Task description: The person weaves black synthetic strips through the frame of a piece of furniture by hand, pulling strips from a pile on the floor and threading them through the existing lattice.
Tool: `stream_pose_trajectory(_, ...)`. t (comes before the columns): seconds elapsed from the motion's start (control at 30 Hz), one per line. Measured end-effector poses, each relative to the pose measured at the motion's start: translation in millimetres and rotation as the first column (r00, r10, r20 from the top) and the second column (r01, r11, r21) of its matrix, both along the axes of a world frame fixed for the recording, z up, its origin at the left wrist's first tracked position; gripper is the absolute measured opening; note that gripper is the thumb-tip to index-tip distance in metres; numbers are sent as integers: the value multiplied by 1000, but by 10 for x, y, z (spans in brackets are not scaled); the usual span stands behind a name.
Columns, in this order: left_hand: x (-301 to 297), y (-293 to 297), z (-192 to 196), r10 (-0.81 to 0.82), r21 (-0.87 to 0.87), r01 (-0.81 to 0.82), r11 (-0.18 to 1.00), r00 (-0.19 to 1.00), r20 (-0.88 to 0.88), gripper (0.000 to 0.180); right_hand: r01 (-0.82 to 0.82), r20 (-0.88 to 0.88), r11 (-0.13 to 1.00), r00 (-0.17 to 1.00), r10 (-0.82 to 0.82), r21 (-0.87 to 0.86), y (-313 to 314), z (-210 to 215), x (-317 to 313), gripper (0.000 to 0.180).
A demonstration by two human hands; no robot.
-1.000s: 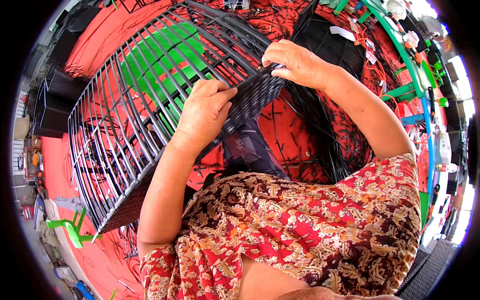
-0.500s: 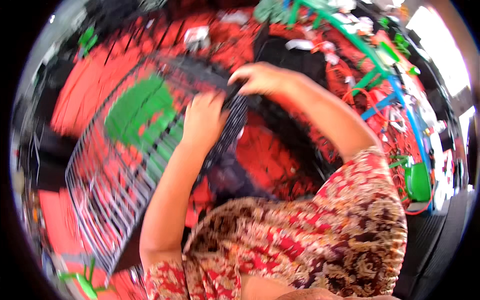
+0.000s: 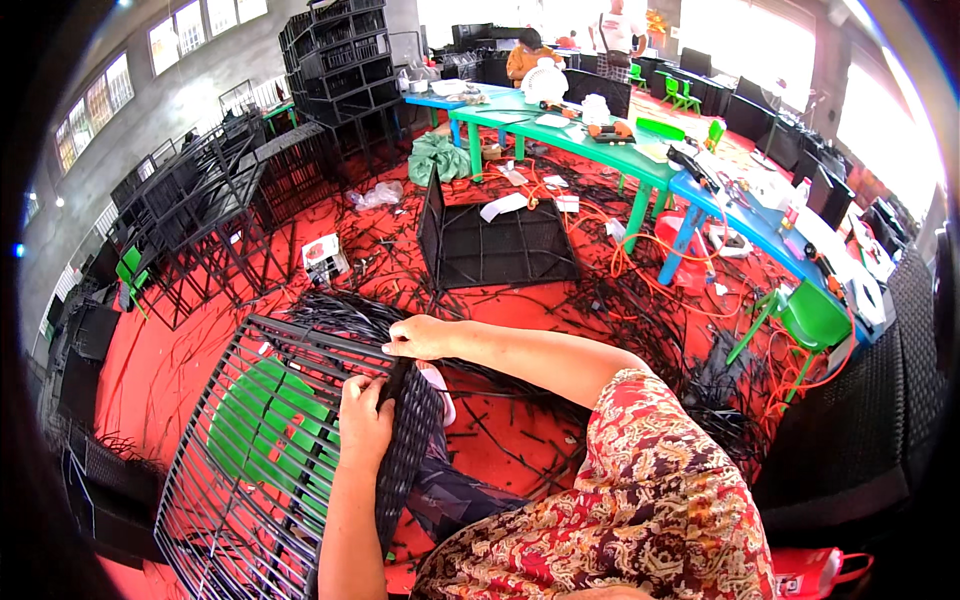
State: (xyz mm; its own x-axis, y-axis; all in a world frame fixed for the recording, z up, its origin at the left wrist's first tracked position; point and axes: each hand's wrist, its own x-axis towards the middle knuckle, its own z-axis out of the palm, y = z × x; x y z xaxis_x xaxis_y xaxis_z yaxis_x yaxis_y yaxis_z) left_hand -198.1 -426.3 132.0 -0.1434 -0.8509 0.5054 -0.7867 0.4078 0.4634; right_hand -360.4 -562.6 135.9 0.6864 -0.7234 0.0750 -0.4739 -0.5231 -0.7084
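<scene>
A black slatted frame (image 3: 255, 520) with one closely woven side (image 3: 408, 450) stands tilted in front of me. My left hand (image 3: 364, 425) is closed, its fingers curled over the top edge where slats meet the weave. Farther along that edge, near the upper corner, my right hand (image 3: 422, 338) has its fingertips pinched together against the black rail. What lies between those fingertips is too small to make out. Through the slats shows a green plastic seat (image 3: 262, 420). My leg in dark patterned trousers (image 3: 455, 500) is beside the woven side.
Loose black strips (image 3: 345, 312) litter the red floor (image 3: 130, 400). Beyond lies a black woven panel (image 3: 505, 245). Green (image 3: 600, 150) and blue tables (image 3: 760, 225) with tools curve along the right, near a green chair (image 3: 815, 318) and orange cords. Black frames (image 3: 340, 70) are stacked at the back; people work far off.
My view has lifted and sharpened, bringing the room's far side into sight. Both hands stay at the frame's edge and appear lower and farther left in the picture.
</scene>
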Motion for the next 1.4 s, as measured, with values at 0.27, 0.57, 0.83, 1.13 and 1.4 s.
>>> stream_pose_trajectory(0.27,53,-8,-52,-31,53,34,998,997,-67,29,-21,164,998,986,31,-62,6,-146,-43,37)
stream_pose_trajectory(0.57,69,33,-65,-56,36,59,998,994,-98,29,78,144,997,987,-78,8,-58,-278,-11,43)
stream_pose_trajectory(0.83,77,15,-112,-58,-4,58,998,998,7,30,322,288,934,890,-354,153,-65,-741,-200,40)
stream_pose_trajectory(1.13,106,15,-130,-80,32,82,996,995,-59,30,465,246,840,811,-531,280,340,-1682,-619,40)
stream_pose_trajectory(1.4,83,45,-40,-43,53,42,998,999,12,36,446,-26,759,869,-494,475,1325,-2973,-1046,36)
